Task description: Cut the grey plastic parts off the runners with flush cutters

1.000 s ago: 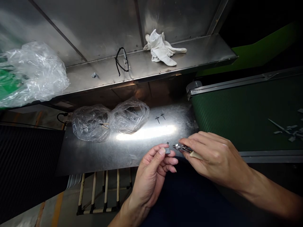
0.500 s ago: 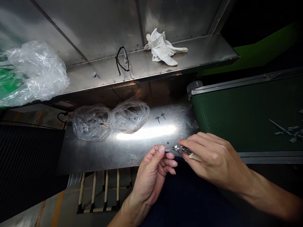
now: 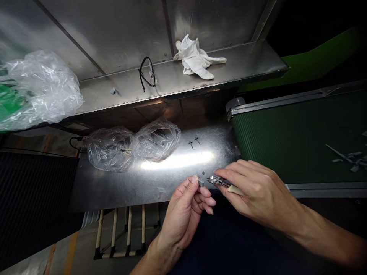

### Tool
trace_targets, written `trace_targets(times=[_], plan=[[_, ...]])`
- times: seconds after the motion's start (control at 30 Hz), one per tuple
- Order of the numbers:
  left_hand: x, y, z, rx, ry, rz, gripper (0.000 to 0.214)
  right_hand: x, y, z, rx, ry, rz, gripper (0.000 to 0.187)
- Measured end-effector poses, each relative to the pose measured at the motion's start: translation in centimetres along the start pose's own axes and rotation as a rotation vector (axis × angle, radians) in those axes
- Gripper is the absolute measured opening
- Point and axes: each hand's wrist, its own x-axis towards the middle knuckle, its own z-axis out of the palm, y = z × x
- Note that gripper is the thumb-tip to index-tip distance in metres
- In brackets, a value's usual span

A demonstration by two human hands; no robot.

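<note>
One grey piece [image 3: 201,183] sits pinched in the fingers of the left hand [image 3: 183,206], probably to leave its end exposed, just beside cutters [image 3: 215,180] that the right hand [image 3: 255,187] grasps near the counter [image 3: 160,181]

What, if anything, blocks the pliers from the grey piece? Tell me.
Nothing visible: an open gap separates the pliers from the grey piece in the left hand. A dark chip lies beyond, on the table.
</note>
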Motion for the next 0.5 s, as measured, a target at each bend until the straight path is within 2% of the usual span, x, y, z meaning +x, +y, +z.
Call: trace_targets(times=[0.27, 0.5], plan=[[-0.07, -0.15, 0.21, -0.031, -0.008, -0.038, 0.021, -0.24, -0.23, 0.15, 0.0, -0.014, -0.001, 0.016], [-0.22, -0.15, 0.13, -0.096, 0.004, -0.127, 0.025, 0.05, -0.59, -0.07, -0.122, 0.029, -0.07, 0.017]])
